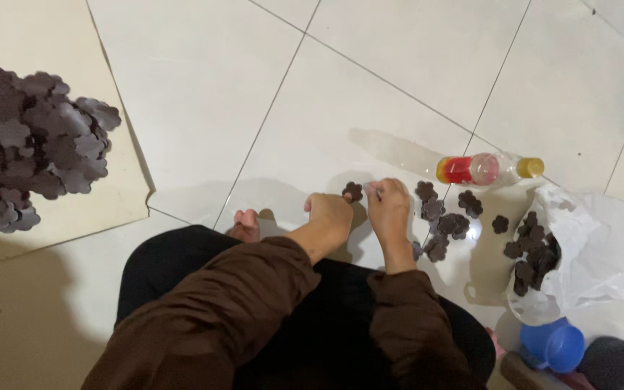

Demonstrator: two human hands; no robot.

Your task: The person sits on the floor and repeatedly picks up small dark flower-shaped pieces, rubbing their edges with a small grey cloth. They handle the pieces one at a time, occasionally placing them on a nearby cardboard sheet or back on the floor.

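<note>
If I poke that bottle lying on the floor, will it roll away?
Probably yes. The bottle lies on its side on smooth floor tiles, and its body looks round, so a nudge would likely set it rolling. It seems clear plastic with only some red liquid at one end, so it is likely light and may wobble as it rolls.

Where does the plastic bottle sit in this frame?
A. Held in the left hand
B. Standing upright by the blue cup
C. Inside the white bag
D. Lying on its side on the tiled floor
D: the bottle lies flat on the floor tiles, beyond the scattered dark flower-shaped pieces, apart from both hands.
</note>
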